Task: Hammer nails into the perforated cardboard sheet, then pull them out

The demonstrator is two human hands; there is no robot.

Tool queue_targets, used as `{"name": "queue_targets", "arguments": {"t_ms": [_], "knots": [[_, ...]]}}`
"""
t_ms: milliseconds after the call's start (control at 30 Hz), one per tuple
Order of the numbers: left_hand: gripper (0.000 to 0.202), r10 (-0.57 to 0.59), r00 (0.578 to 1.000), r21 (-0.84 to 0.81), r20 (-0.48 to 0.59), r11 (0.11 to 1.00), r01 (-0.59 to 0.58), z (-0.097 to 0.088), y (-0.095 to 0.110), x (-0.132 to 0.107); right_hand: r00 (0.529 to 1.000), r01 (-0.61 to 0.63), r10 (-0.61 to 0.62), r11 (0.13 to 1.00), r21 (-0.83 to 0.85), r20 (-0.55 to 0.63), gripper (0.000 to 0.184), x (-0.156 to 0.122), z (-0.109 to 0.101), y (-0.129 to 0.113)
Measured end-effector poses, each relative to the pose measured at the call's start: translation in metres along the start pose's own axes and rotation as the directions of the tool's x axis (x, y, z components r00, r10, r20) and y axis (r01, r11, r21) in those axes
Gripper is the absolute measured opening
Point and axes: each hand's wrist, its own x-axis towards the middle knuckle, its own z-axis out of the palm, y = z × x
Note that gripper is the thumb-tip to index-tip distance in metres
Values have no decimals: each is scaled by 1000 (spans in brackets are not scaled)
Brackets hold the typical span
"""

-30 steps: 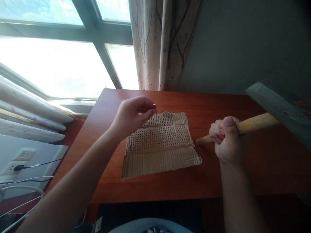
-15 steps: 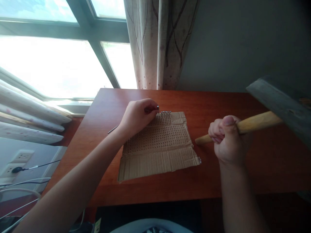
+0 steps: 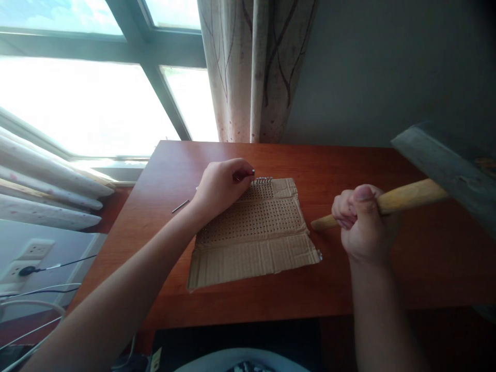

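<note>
The cardboard sheet (image 3: 250, 222), dotted with rows of holes, lies on the table (image 3: 271, 299), its near edge a strip of wood back from the table's front edge. A row of nails (image 3: 265, 180) stands along its far edge; beyond it, tabletop runs back toward the curtain (image 3: 236, 72). At that far edge, the left hand (image 3: 227, 183) pinches a nail (image 3: 253, 171) between thumb and finger, its shaft mostly hidden, while the forearm crosses the sheet's left side. A loose nail (image 3: 180, 206) lies left of the wrist, with tabletop between it and the left edge. The right hand (image 3: 360, 217) is closed around the hammer (image 3: 414, 196), the handle's end near the sheet's right edge, the head out to the right; its height over the wood is hard to tell.
</note>
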Motion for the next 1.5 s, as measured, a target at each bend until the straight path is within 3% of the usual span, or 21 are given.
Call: {"name": "queue_targets", "arguments": {"t_ms": [533, 767, 900, 1033, 1267, 1400, 1500], "knots": [[12, 35, 999, 87, -41, 996, -32, 3, 4, -3, 1000, -15, 15, 1000, -22, 3, 51, -2, 1, -1], [13, 27, 999, 88, -38, 996, -23, 3, 3, -4, 993, -73, 92, 972, -226, 75, 52, 5, 5, -5], [13, 31, 999, 92, -42, 995, -27, 4, 1, -3, 972, -86, 174, 887, -454, 156, 50, 14, 5, -8], [14, 36, 998, 102, -43, 994, -31, 5, 0, -3, 930, -20, 253, 761, -648, 268, 42, 22, 7, -14], [14, 8, 1000, 107, -30, 994, -5, 4, 0, -3, 831, 191, 312, 618, -763, 461, 39, 39, 25, -32], [13, -4, 1000, 104, -27, 995, 6, 4, 1, -3, 825, 289, 307, 491, -822, 474, 41, 45, 36, -44], [12, -1, 999, 100, -34, 995, 5, 4, 1, -2, 832, 323, 276, 465, -824, 482, 43, 46, 42, -51]]}}
